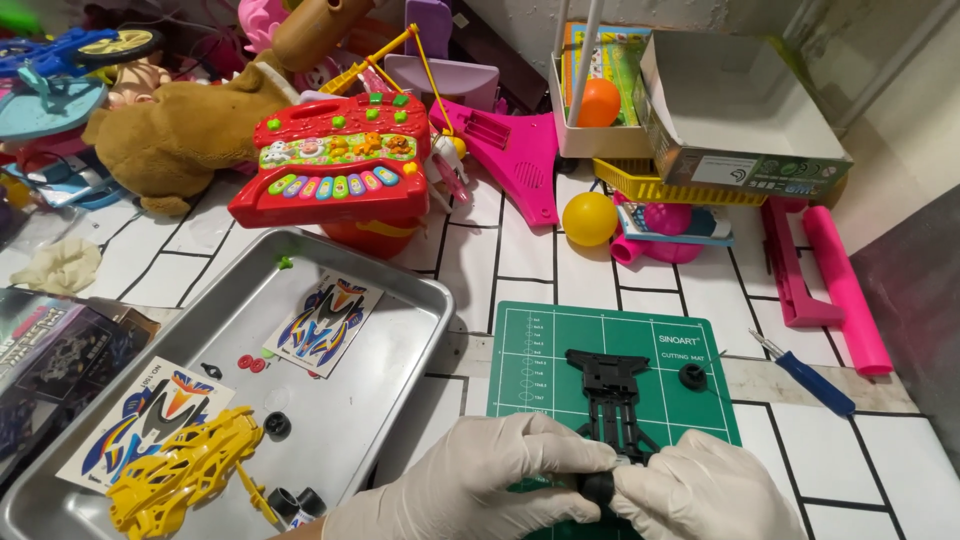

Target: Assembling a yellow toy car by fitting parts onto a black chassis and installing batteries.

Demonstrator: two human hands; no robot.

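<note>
Both my hands wear white gloves at the bottom edge of the view. My left hand (480, 480) and my right hand (705, 490) meet over the near end of a black toy car chassis (610, 395) lying on a green cutting mat (530, 350). Between my fingertips sits a small black wheel (598, 487), pinched at the chassis's near end. A second black wheel (692, 376) lies loose on the mat to the right of the chassis.
A metal tray (400, 400) on the left holds a yellow car body (185, 470), two sticker sheets (325, 322), small red and black parts. A blue screwdriver (805, 375) lies right of the mat. Toys crowd the back: red keyboard (335, 165), pink guitar (515, 150), yellow ball (590, 218), open box (740, 120).
</note>
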